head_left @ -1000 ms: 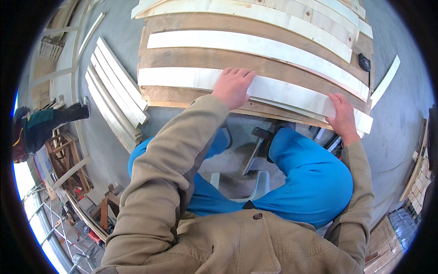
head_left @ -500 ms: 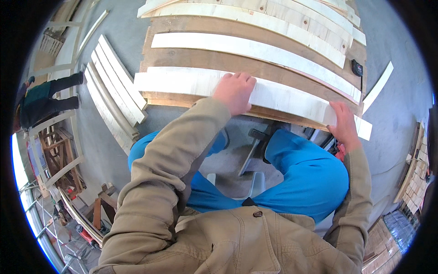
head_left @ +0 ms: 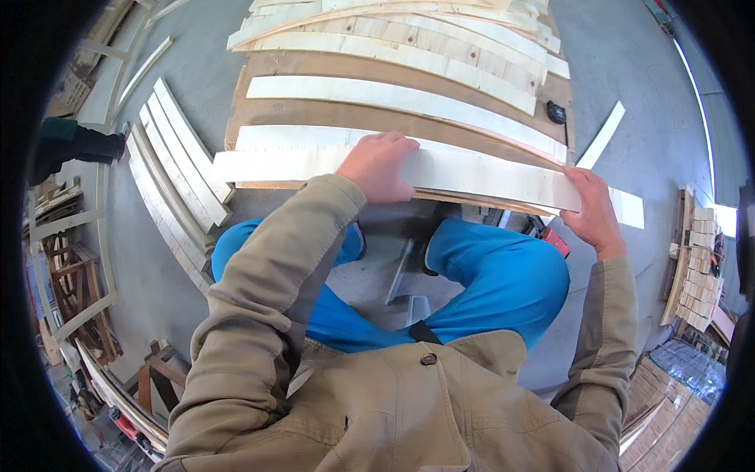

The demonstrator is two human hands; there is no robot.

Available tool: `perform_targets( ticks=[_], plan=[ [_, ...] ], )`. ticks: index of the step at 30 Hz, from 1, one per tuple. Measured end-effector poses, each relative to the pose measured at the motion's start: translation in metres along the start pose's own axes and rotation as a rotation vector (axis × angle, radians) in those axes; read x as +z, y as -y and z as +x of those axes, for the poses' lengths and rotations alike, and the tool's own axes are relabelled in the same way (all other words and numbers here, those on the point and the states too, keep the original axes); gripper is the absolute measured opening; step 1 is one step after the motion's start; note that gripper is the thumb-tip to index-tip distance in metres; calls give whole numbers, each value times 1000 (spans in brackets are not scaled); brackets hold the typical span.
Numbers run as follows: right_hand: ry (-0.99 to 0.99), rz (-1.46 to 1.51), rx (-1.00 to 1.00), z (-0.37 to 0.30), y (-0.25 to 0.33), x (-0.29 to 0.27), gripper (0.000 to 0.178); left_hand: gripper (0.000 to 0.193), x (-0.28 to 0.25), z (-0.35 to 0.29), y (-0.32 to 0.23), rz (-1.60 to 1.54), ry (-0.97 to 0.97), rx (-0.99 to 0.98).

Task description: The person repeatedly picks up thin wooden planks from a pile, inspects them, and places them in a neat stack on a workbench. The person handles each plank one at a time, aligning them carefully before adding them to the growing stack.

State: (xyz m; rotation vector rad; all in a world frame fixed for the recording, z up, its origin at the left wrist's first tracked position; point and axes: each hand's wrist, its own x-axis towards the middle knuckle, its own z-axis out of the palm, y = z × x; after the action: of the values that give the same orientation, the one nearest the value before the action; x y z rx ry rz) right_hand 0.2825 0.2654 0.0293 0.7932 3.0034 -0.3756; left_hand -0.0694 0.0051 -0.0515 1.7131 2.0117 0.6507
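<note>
While both your hands are over the near edge of the bench, your left grip is clasped around a long white board just left of its middle, fingers over the far edge and thumb toward you. Your right grip pinches the same board near its right end, and pale wood shows beyond your hand. The board lies across the front of the bench, its left end jutting past the bench's side; you cannot tell from this view whether it touches the surface. Just behind it, and partly covered by it, lies a second white board. Farther back, across a brown strip, is a third board, and beyond that a heap of pale planks. A black tape measure sits near the bench's right edge. On the floor, several long boards lie side by side to your left, and a single loose strip lies at an angle to the right. Your blue trouser legs are spread below the bench.
</note>
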Motion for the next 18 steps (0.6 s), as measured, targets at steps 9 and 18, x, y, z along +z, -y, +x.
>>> perform_targets(
  ticks=[9,18],
  plan=[
    [-120,124,-90,-52,71,-74,69,72,-94,-30,-37,54,-21,93],
    [-370,61,-66,-69,106,-92,64,68,-78,-122,-55,-23,-846,89]
  ],
)
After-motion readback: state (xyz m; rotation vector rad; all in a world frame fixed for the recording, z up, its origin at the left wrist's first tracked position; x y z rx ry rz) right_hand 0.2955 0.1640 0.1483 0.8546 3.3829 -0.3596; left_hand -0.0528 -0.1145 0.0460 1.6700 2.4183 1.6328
